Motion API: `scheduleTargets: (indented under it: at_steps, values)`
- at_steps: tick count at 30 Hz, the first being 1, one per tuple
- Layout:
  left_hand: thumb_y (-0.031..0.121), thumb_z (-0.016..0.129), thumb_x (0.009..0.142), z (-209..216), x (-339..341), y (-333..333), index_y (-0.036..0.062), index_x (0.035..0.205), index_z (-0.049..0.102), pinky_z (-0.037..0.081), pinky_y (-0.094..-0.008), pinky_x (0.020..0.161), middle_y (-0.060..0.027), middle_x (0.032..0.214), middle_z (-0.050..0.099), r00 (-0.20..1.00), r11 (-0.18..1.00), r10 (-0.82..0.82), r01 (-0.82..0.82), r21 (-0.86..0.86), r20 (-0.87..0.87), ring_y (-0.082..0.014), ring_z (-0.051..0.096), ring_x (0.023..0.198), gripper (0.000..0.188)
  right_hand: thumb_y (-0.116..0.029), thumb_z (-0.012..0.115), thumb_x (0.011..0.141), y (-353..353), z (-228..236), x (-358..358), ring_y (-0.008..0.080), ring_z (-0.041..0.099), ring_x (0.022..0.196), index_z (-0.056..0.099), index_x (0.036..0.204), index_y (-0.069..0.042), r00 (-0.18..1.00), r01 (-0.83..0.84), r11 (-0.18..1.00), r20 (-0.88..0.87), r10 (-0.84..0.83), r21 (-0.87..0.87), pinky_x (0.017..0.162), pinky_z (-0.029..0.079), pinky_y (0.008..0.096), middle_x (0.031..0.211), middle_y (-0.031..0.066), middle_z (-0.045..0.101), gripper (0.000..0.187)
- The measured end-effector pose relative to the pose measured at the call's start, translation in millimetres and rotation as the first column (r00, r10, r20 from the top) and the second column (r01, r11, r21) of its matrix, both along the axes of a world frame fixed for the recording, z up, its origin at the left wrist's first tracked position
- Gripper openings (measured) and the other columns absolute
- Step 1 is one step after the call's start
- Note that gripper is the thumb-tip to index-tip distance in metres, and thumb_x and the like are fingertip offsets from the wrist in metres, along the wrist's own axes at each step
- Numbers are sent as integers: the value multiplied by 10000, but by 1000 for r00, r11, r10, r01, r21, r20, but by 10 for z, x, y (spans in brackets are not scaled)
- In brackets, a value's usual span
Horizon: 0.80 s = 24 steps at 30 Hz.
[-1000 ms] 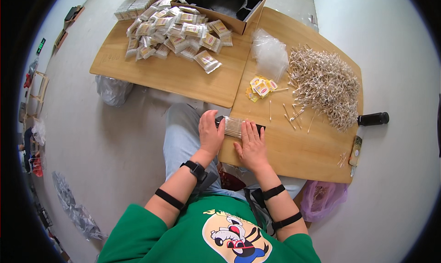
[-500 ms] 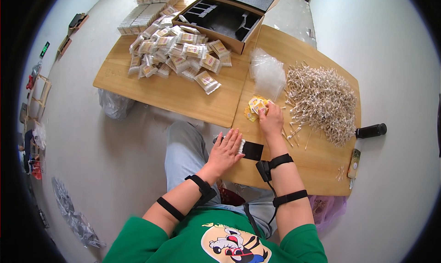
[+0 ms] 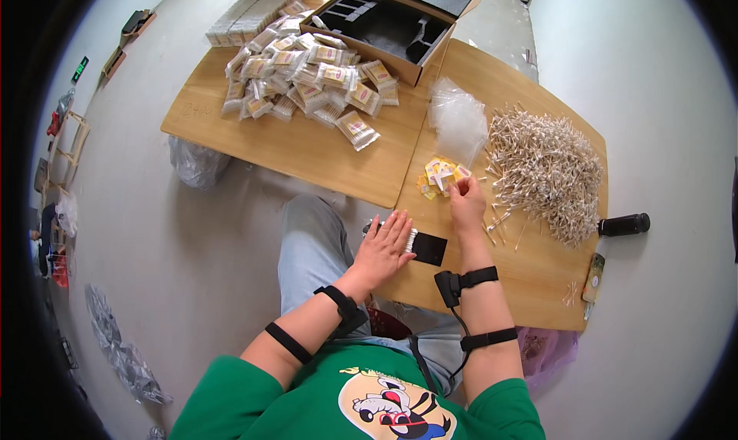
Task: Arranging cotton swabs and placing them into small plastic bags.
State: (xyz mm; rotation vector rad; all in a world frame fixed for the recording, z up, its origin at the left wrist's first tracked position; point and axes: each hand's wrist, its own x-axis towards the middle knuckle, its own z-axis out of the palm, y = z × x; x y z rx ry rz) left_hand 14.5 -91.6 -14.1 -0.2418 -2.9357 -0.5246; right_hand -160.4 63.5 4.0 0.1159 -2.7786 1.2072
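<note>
My left hand (image 3: pixel 382 248) lies flat with fingers stretched out over a row of cotton swabs (image 3: pixel 412 241) on a flat black plate (image 3: pixel 430 250) at the table's near edge. The palm hides most of the row; white tips show past the fingers. My right hand (image 3: pixel 468 209) is closed in a pinch on a small yellow-and-white card (image 3: pixel 462 171), at the right side of a loose heap of such cards (image 3: pixel 435 174). Its fingertips partly cover the card. To its right spreads a large pile of loose cotton swabs (image 3: pixel 546 175).
Clear plastic bags (image 3: pixel 459 121) lie beyond the cards. Packed swab bags (image 3: pixel 307 78) are heaped at far left, before stacked packs (image 3: pixel 244 25) and an open cardboard box (image 3: pixel 384 28). A black bottle (image 3: pixel 624 225) and a purple bag (image 3: pixel 550 351) are at the right.
My right hand has drawn slightly right and back from the card heap, with a card at its fingertips. The left hand stays flat on the swabs. The whole view has shifted a little.
</note>
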Motion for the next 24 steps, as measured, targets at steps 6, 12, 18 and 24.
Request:
scheduleTargets:
  at_steps: [6, 12, 18, 24]
  values:
    - [405, 506, 965, -82, 66, -152, 58, 1491, 347, 130, -461, 1201, -90, 1568, 318, 999, 999, 29, -27, 39, -43, -221, 251, 1468, 650, -71, 666, 891, 84, 165, 565, 89, 615, 655, 554, 984, -48, 955, 17, 861, 264, 137, -509, 545, 481, 238, 754, 24, 643, 147]
    - [397, 519, 954, 24, 152, -151, 69, 1491, 355, 101, -458, 1205, -91, 1567, 319, 999, 1000, 20, -21, -13, -35, -230, 252, 1467, 650, -48, 627, 914, 102, 58, 1123, 75, 604, 633, 520, 1043, -18, 897, 16, 845, 381, 224, -534, 528, 486, 216, 781, 37, 658, 170]
    - [444, 516, 944, -5, 170, -94, 58, 1478, 375, 122, -463, 1201, -89, 1565, 324, 999, 998, 41, -42, -48, -30, -228, 268, 1460, 674, -58, 650, 872, -20, -106, 1188, 138, 633, 653, 569, 968, -2, 948, -9, 932, 293, 122, -362, 587, 504, 299, 747, 79, 661, 137]
    - [429, 506, 957, -41, 178, -116, 54, 1494, 340, 123, -458, 1198, -106, 1576, 294, 999, 999, 50, -50, -7, -18, -238, 254, 1466, 676, -26, 637, 879, -141, -20, 1279, 108, 603, 641, 595, 961, 13, 957, -138, 971, 228, 181, -193, 592, 491, 256, 772, 50, 636, 100]
